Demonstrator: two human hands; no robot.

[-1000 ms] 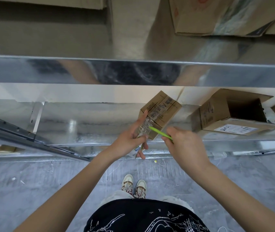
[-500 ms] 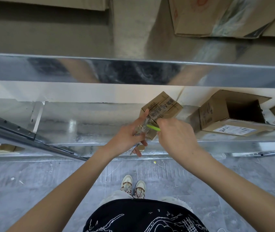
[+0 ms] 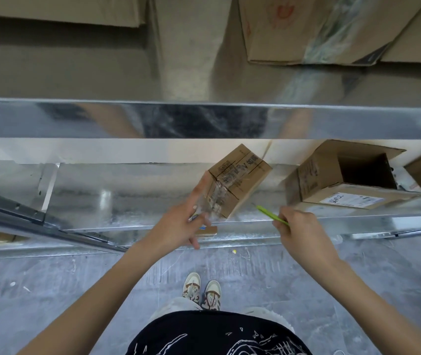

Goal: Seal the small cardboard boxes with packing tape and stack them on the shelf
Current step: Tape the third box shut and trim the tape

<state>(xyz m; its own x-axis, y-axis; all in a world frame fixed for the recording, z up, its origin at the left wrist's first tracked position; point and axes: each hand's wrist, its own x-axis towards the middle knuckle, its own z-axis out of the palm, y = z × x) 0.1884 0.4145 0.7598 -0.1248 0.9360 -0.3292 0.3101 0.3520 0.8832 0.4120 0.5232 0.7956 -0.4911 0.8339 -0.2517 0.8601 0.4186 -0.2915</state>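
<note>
- The left hand [image 3: 178,226] reaches up to the small box [image 3: 237,180] with its index finger laid straight along the near-left corner. The lower fingers curl round a tape roll [image 3: 205,230], whose tan core shows just below the palm.
- A clear strip of tape [image 3: 210,201] runs from that hand up over the box's end. It looks crinkled, so it could set with wrinkles or lift off if it is not pressed flat.
- The box stands tilted on one edge on the lower shelf [image 3: 117,201], propped mostly by the left hand. If the finger slips, the box may tip backward or slide off the smooth metal.
- The roll hangs close to the shelf lip. A pull on it could drag the light box forward and off the edge.
- The right hand [image 3: 299,229] is clamped on a green cutter [image 3: 272,216], held clear of the box to the right. I cannot tell whether the tape is fully cut; if not, moving the roll away would peel the strip.
- The blade tip points toward the box and the left hand, so a hasty return stroke risks nicking a finger or scoring the cardboard.
- An open box [image 3: 345,180] lies on its side just right of the cutter; a wide swing of the right hand could knock it.
</note>
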